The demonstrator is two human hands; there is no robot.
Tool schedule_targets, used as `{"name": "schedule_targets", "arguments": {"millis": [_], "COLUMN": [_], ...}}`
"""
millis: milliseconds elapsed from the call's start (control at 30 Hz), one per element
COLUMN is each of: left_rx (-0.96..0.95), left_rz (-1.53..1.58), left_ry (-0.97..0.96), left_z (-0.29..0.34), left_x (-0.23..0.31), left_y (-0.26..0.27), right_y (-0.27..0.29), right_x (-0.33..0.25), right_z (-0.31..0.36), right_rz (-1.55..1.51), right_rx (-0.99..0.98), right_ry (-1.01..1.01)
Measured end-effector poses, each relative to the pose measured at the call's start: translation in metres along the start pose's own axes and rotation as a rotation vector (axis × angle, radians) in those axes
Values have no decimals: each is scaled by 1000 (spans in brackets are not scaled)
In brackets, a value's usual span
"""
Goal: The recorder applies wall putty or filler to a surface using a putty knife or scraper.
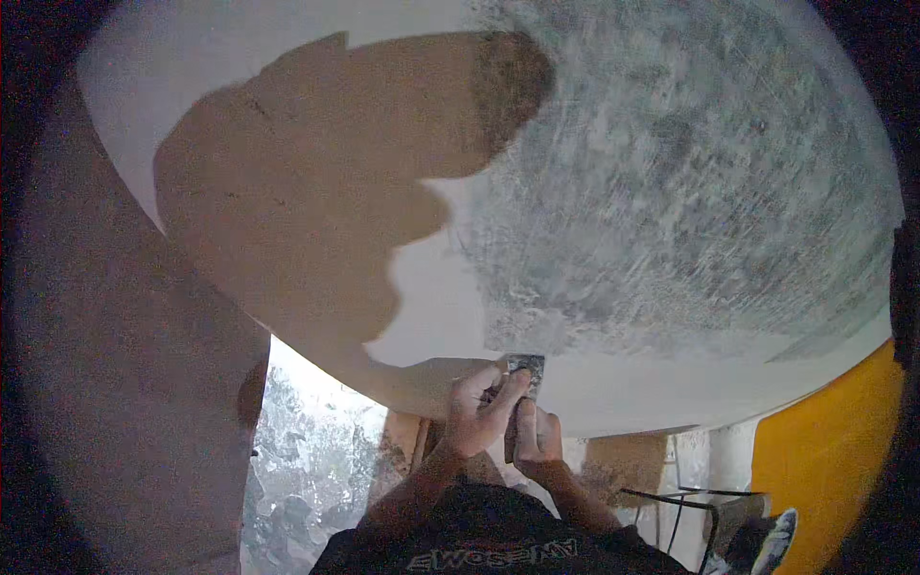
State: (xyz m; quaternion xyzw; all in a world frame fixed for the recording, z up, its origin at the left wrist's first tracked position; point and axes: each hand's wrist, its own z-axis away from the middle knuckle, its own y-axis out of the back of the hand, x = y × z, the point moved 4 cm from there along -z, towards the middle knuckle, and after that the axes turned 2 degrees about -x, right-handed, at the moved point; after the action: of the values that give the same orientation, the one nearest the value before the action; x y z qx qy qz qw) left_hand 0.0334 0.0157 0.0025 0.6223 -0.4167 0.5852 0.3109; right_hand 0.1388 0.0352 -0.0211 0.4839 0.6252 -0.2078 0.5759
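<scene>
1. The wall (575, 172) fills most of the view: smooth pale plaster on the left, a rough grey, scraped patch on the right, with a brown shadow lying over the left part.
2. Both hands meet at the wall's lower edge. The left hand (476, 407) curls its fingers over a small metal scraper (524, 369), whose blade lies flat against the plaster.
3. The right hand (537, 436) is closed around the scraper's handle just below.
4. A yellow panel (824, 460) stands at the lower right; the floor (307, 470) below looks mottled grey.
</scene>
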Motion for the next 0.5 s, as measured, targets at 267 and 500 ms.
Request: {"name": "schedule_targets", "arguments": {"millis": [267,500], "left_rx": [-108,-16], "left_rz": [-98,83], "left_ry": [13,38], "left_z": [-2,-4], "left_x": [7,8], "left_y": [3,-7], "right_y": [3,15], "right_x": [-9,-6], "right_z": [1,0], "right_rz": [72,-140], "right_rx": [75,75], "right_ry": [-149,-81]}}
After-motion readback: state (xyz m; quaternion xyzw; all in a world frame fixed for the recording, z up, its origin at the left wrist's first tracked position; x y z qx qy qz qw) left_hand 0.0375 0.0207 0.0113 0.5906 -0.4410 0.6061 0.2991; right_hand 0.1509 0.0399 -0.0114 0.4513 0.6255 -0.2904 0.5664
